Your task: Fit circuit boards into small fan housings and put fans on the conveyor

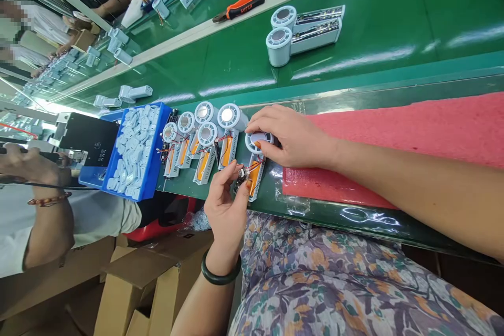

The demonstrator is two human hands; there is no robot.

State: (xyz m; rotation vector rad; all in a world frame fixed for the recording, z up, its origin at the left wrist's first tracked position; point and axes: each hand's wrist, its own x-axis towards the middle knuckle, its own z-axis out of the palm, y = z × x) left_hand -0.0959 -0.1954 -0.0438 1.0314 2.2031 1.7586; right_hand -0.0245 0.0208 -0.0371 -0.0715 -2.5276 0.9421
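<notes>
A light-blue handheld fan (256, 176) lies on the green bench with its handle open, showing an orange battery and thin red wires. My right hand (289, 135) is closed around its round head, thumb and fingers on the rim. Between the thumb and fingertips of my left hand (228, 199) is a small dark circuit board (241, 176), held over the fan's handle with wires running to it. Just left of it stand several more opened fans (207, 139) with batteries and wires showing.
A blue bin (151, 168) of small pale plastic parts stands at the left, near a co-worker's hand (29, 165). A red mat (354, 168) lies at right. Farther back are two fans (279, 42) and orange-handled pliers (246, 4). Cardboard boxes (134, 283) sit below.
</notes>
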